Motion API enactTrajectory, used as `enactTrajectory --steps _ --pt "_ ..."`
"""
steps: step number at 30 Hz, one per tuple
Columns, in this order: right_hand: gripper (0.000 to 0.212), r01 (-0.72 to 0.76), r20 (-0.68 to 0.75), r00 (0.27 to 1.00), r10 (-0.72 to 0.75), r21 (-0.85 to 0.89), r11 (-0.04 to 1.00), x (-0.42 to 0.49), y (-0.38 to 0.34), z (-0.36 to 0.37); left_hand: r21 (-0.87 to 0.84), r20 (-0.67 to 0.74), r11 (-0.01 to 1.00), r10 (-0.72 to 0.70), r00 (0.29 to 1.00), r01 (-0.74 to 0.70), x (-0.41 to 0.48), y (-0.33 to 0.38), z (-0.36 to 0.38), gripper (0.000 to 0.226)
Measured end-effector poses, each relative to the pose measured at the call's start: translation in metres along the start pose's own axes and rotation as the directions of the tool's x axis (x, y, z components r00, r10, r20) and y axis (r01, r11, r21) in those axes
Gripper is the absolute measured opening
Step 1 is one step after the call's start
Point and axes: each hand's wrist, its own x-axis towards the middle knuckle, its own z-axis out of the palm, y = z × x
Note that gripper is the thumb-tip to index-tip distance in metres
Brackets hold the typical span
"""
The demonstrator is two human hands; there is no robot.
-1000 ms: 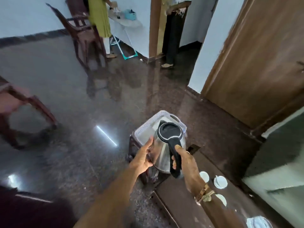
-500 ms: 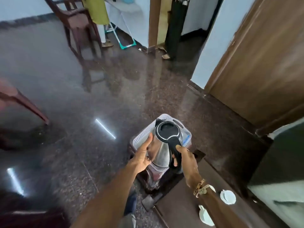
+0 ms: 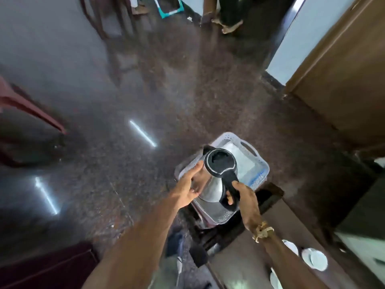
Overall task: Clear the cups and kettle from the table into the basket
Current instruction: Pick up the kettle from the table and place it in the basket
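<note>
Dark floor (image 3: 187,101) underfoot, right hand (image 3: 246,202) grips kettle (image 3: 210,184) by basket (image 3: 263,161), left hand (image 3: 184,190) touching.

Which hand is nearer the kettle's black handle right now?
Right. The right hand grips the handle with curled fingers; the left hand presses against the kettle's steel side, across from the handle.

One head-worn wide-angle camera is looking forward and steeply down, hovering near the basket (image 3: 258,177) at 4 o'clock and the table (image 3: 239,265) at 5 o'clock; the far edges are blurring, perhaps from motion.
</note>
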Motion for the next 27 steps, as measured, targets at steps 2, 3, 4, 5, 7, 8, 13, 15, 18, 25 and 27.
enactTrajectory --steps 2,3,4,5,7,8,13,15,18,25,27 --pt "0.033 0.004 -0.001 1.000 -0.004 -0.020 1.000 0.008 0.005 0.001 0.009 -0.007 1.000 0.004 1.000 -0.004 0.009 0.000 -0.001 0.063" --pt "0.036 -0.002 0.001 1.000 0.002 -0.028 1.000 0.011 0.007 0.001 -0.003 -0.021 1.000 -0.004 1.000 0.004 0.013 -0.001 -0.002 0.060" --pt "0.039 -0.012 0.004 1.000 0.013 -0.030 0.999 0.014 0.009 0.001 -0.017 -0.038 1.000 -0.021 0.999 0.020 0.018 -0.002 -0.005 0.066" --pt "0.040 -0.021 0.006 1.000 0.021 -0.029 0.999 0.016 0.011 0.001 -0.024 -0.050 0.999 -0.037 0.998 0.036 0.022 -0.003 -0.006 0.074" --pt "0.039 -0.022 0.011 1.000 0.023 -0.035 0.999 0.021 0.016 0.002 -0.022 -0.056 0.998 -0.054 0.997 0.053 0.026 -0.006 -0.009 0.080" --pt "0.039 -0.015 0.014 1.000 0.015 -0.040 0.999 0.023 0.018 0.002 -0.027 -0.058 0.998 -0.057 0.997 0.055 0.029 -0.007 -0.011 0.080" --pt "0.039 0.028 0.060 0.998 -0.023 -0.083 0.996 0.031 0.032 0.005 -0.041 -0.035 0.999 -0.036 0.999 0.034 0.037 -0.016 -0.023 0.078" --pt "0.038 -0.004 0.068 0.998 0.010 -0.090 0.996 0.032 0.038 0.006 -0.052 -0.025 0.998 -0.027 0.999 0.025 0.041 -0.022 -0.030 0.068" --pt "0.034 -0.031 0.088 0.995 0.039 -0.089 0.996 0.033 0.043 0.006 -0.065 -0.006 0.997 -0.030 1.000 0.030 0.044 -0.025 -0.036 0.043" --pt "0.031 -0.067 0.109 0.991 0.076 -0.080 0.994 0.030 0.051 -0.003 -0.121 0.016 0.992 -0.039 0.999 0.041 0.038 -0.024 -0.036 0.044" --pt "0.037 -0.057 0.128 0.989 0.068 -0.086 0.995 0.029 0.050 -0.005 -0.112 0.002 0.993 -0.040 0.999 0.040 0.034 -0.023 -0.032 0.041"
